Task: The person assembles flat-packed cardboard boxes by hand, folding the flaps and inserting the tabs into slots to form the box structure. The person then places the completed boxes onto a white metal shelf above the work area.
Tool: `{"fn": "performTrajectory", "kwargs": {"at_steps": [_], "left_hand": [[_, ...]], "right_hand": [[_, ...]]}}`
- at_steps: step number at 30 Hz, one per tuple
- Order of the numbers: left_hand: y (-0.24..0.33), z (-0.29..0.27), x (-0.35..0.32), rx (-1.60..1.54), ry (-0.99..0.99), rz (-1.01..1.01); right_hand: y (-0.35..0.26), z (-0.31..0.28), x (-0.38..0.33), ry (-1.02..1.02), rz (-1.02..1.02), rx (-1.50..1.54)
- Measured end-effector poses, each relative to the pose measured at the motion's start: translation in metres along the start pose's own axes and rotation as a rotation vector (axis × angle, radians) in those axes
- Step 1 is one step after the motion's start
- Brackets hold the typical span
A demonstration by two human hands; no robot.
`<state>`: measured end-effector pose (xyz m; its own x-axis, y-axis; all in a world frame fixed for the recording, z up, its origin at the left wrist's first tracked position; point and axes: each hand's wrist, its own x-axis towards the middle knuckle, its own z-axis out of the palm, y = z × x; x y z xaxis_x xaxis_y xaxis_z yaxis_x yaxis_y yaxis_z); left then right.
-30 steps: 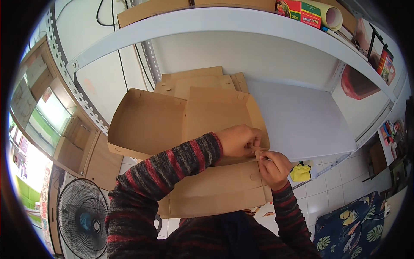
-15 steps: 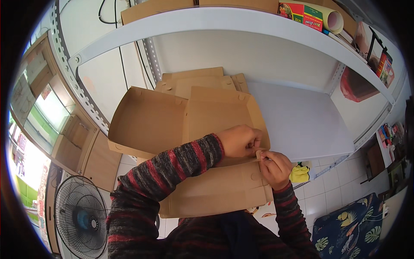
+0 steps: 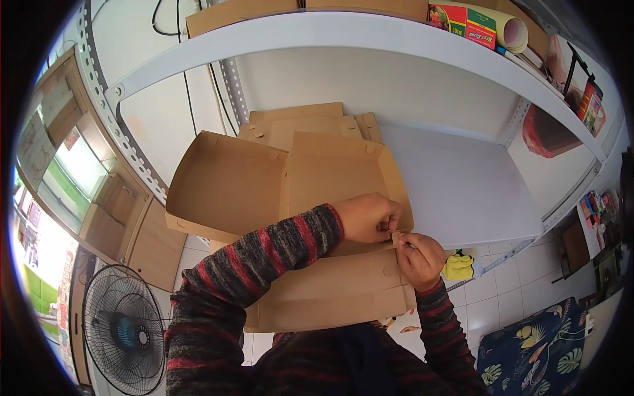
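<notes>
A brown cardboard box (image 3: pixel 228 181) lies opened out on the shelf, its two shallow halves side by side. At the near right corner of its right half, my left hand (image 3: pixel 371 218) reaches inside with fingers bent together against the corner. Just outside that corner my right hand (image 3: pixel 421 259) pinches a small cardboard tab (image 3: pixel 396 237). The left fingertips meet the same tab from within. Nearer to me, under the box, lies a flat unfolded cardboard sheet (image 3: pixel 330 297) that juts past the shelf edge. Both hands partly hide the corner.
Flat cardboard pieces (image 3: pixel 297 127) are stacked behind the box. The white shelf (image 3: pixel 456 185) extends right, below an upper shelf beam (image 3: pixel 356 32) holding boxes and a paper roll (image 3: pixel 514 34). A standing fan (image 3: pixel 125 333) is at lower left. A yellow cloth (image 3: pixel 457 266) shows beyond my right hand.
Very little differs. My hands stay at the box corner, with the fingers shifting slightly around the tab. The box has not moved.
</notes>
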<state>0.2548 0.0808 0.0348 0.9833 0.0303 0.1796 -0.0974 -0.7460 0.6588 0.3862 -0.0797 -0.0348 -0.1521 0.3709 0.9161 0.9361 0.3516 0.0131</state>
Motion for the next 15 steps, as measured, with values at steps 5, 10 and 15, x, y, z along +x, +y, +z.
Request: {"fn": "performTrajectory", "kwargs": {"at_steps": [5,10,15], "left_hand": [[0.000,0.002,0.000,-0.022,-0.006,-0.001],[0.002,0.000,-0.003,0.027,-0.061,-0.004],[0.018,-0.018,-0.010,-0.202,-0.219,-0.152]], "right_hand": [[0.001,-0.002,0.001,0.003,-0.005,-0.017],[-0.002,-0.006,0.010,-0.036,0.232,0.063],[0.006,-0.016,0.021,-0.203,0.474,0.209]]}}
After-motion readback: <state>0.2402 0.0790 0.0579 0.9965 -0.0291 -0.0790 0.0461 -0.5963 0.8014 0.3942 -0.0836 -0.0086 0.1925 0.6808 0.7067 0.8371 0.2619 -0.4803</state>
